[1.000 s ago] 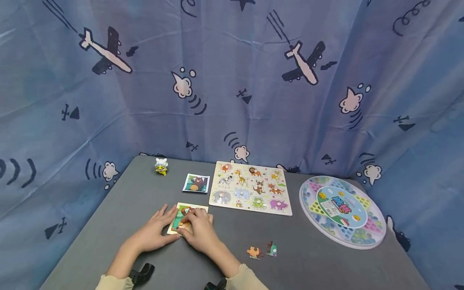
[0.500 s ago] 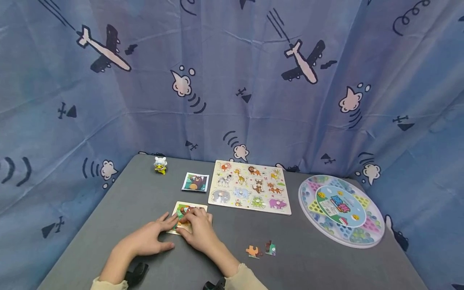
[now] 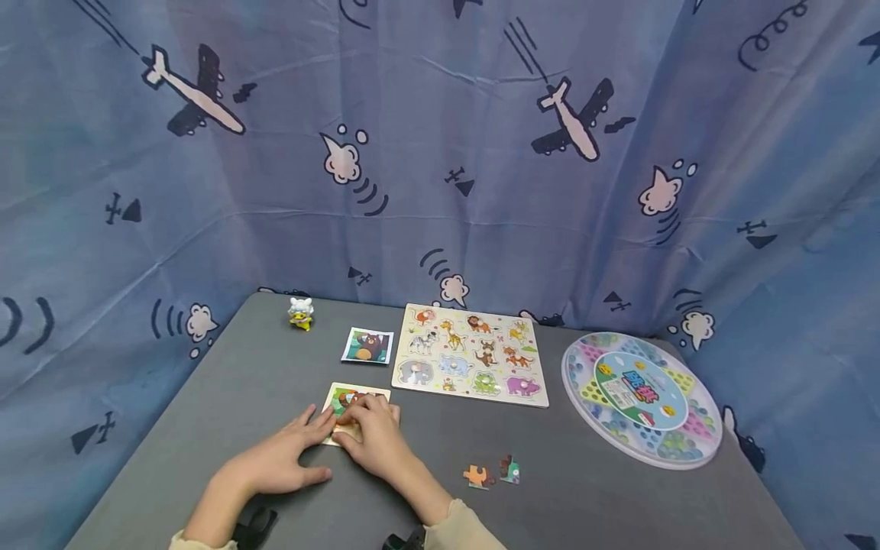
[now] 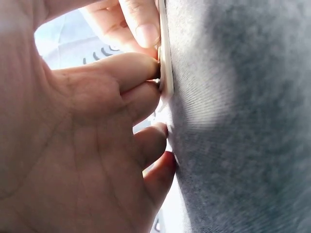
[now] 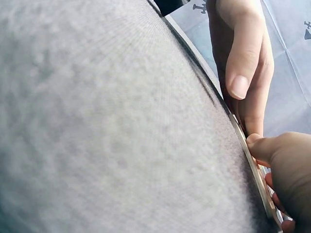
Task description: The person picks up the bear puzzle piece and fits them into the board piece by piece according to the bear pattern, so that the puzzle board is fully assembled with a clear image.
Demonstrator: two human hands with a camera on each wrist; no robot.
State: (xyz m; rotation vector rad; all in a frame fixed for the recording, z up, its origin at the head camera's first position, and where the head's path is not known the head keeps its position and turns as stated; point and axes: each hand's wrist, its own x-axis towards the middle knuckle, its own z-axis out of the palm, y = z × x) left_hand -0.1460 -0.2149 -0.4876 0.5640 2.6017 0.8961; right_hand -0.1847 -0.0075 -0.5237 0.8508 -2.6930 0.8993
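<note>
A small wooden jigsaw board (image 3: 364, 388) with a green and brown picture lies on the grey table, partly covered by both hands. My left hand (image 3: 275, 461) reaches to its left side, fingers extended and the fingertips touching it; the thumb is spread away on the tabletop. Over the board's right part, my right hand (image 3: 376, 437) bends its thumb and fingers around a jigsaw piece, mostly hidden beneath them. In the right wrist view the right thumb (image 5: 265, 148) bears on the board's edge. Two loose jigsaw pieces, one orange (image 3: 477, 477) and one green-brown (image 3: 509, 469), lie to the right.
Behind the board lies a bear picture card (image 3: 367, 346), with a white-and-yellow figurine (image 3: 300, 314) farther left. An animal peg puzzle (image 3: 467, 354) lies at the back middle. A round game box (image 3: 642, 401) is at right. A patterned blue curtain (image 3: 440, 153) encloses the table.
My left hand has shifted slightly left and its thumb has left the board's lower edge. My right hand stays over the board with little movement. The view has shifted a little.
</note>
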